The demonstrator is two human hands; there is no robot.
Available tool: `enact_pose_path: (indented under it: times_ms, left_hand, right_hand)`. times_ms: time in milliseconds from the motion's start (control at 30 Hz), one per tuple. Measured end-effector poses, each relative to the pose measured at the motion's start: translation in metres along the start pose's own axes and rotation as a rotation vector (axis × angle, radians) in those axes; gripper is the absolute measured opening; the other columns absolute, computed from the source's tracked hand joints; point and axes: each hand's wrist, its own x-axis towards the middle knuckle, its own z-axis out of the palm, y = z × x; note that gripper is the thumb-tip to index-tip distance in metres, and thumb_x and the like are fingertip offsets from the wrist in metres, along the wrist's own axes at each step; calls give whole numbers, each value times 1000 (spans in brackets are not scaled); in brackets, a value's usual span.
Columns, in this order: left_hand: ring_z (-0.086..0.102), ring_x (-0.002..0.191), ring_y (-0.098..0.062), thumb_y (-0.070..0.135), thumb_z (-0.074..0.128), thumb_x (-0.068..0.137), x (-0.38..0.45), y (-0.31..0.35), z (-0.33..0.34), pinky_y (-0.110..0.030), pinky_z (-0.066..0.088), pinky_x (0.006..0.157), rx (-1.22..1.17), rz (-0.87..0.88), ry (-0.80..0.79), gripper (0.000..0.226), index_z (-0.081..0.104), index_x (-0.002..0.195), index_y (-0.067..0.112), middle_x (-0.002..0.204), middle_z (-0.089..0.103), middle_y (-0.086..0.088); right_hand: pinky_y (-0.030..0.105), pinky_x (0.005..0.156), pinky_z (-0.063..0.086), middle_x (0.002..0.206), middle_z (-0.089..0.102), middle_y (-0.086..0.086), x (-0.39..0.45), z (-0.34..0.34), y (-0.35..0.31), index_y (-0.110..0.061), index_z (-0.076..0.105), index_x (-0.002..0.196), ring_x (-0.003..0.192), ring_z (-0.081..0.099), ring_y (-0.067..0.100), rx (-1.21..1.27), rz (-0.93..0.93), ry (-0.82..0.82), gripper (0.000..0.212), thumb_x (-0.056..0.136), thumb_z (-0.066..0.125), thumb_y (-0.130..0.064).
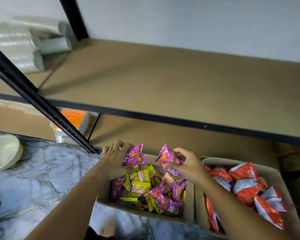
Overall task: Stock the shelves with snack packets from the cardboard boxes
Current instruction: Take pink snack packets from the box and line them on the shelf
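A marbled grey floor (42, 172) runs under a black-framed rack against a pale wall (180, 19); its brown shelf (163, 80) lies bare across the middle, with a lower shelf (189, 139) beneath it. Far left, blurred white rolls (24, 44) sit on the neighbouring shelf, an orange-and-white pack (73, 120) lies lower down, and a cream bowl (3, 155) rests on the floor. The left hand (113, 160) grips a crinkled pink packet (135, 155); the right hand (185, 163) pinches a second pink packet (168, 157), both held just above the near box (104, 196), which is full of pink and yellow packets (140, 187). Just right of it, touching, another box (274, 172) holds red-and-white packets (246, 184).
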Motion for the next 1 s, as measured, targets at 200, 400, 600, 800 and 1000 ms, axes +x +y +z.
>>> enact_pose_path:
  times_ms: [200, 400, 600, 800, 1000]
  left_hand:
    - [42, 116, -15, 89, 29, 67, -39, 42, -157, -34, 21, 90, -53, 30, 96, 83, 48, 131, 39, 112, 44, 18]
    - [43, 113, -10, 97, 24, 66, -67, 67, -309, -30, 17, 83, -36, 90, 198, 89, 48, 131, 41, 115, 51, 18]
    - [42, 114, -10, 90, 35, 71, -82, 73, -427, -36, 24, 94, -7, 134, 313, 75, 47, 129, 44, 114, 51, 20]
    - [43, 107, -2, 87, 40, 74, -87, 75, -501, -34, 22, 97, 17, 187, 403, 66, 49, 126, 46, 105, 48, 28]
    - [43, 114, -1, 85, 42, 77, -83, 69, -556, -39, 23, 104, 28, 193, 490, 63, 48, 127, 48, 111, 53, 28]
  right_hand:
    - [11, 75, 50, 101, 69, -17, -35, -72, -151, -36, 56, 118, 90, 64, -10, 15, -95, -26, 46, 81, 81, -29]
    - [29, 79, 57, 96, 71, -9, -58, -128, -283, -30, 57, 106, 87, 68, 2, -12, -224, -38, 38, 79, 82, -29]
    - [35, 64, 60, 96, 70, 1, -76, -165, -390, -27, 53, 99, 76, 70, 13, -26, -345, -54, 43, 71, 83, -13]
    - [20, 66, 55, 94, 71, -7, -78, -193, -461, -26, 71, 102, 89, 66, 6, -94, -499, -101, 39, 69, 78, -5]
    - [39, 67, 57, 74, 65, -2, -68, -212, -509, -21, 56, 81, 66, 61, 10, -109, -561, -22, 32, 65, 78, -6]
